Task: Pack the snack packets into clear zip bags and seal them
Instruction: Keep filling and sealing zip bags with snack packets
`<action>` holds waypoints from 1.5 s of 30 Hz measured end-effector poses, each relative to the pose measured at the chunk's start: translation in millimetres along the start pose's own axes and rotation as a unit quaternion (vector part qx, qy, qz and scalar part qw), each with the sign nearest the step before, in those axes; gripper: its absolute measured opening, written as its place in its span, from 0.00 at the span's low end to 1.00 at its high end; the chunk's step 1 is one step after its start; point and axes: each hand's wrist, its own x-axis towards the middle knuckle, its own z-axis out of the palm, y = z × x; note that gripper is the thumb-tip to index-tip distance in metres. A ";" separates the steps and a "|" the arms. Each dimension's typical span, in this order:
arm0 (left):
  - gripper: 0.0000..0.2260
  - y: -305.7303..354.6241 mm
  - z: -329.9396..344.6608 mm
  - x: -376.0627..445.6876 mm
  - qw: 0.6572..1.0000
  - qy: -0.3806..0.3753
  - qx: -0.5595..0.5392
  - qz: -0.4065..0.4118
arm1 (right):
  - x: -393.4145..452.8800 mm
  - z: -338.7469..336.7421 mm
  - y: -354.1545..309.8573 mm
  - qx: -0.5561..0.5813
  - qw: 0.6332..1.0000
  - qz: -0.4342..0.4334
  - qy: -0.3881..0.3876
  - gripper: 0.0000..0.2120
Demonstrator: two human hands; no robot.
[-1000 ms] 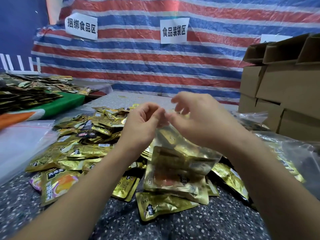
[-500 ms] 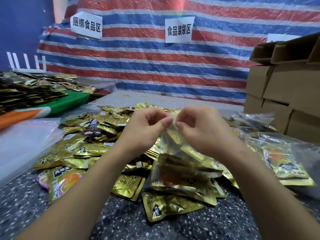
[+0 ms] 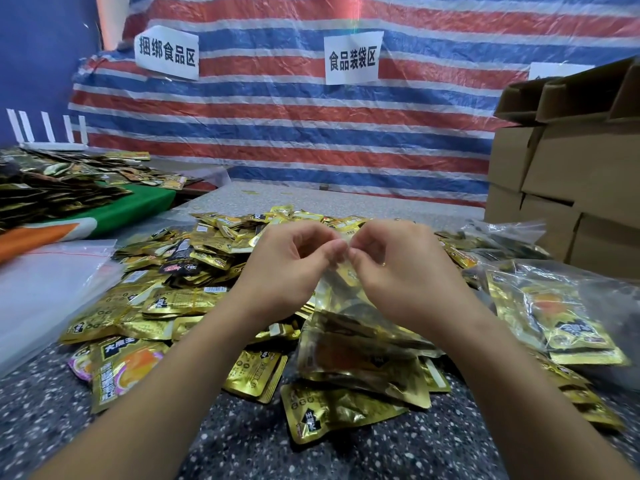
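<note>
Above the snack packets (image 3: 221, 268), both hands' fingers (image 3: 334, 249) pinch the zip bag (image 3: 360, 344) mouth; slide outward, pressing the seal firmly

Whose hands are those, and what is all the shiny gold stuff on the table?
There is no machine here, only a person at work. A camera worn on the person's head looks down, so you see what they see. The left hand and the right hand both pinch the top edge of a clear zip bag, which hangs between them with gold snack packets inside. It looks as if they are pressing it closed. On the speckled table lies a big pile of loose snack packets. To the right lie filled bags and behind them cardboard boxes. To the left lie flat empty bags.
</note>
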 end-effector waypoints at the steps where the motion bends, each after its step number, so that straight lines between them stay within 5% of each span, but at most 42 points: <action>1: 0.07 0.8 0.9 -1.0 1.000 0.003 0.003 0.001 | -0.4 0.2 -0.7 -0.007 1.000 -0.002 0.005 0.05; 21: 0.06 -0.3 9.4 -3.4 0.988 0.142 0.053 0.025 | -7.4 -26.7 24.8 -0.057 0.997 0.051 -0.015 0.09; 45: 0.06 -6.1 9.2 -0.9 0.986 0.159 0.048 0.023 | -40.7 -47.6 69.5 -0.051 0.998 0.005 0.035 0.14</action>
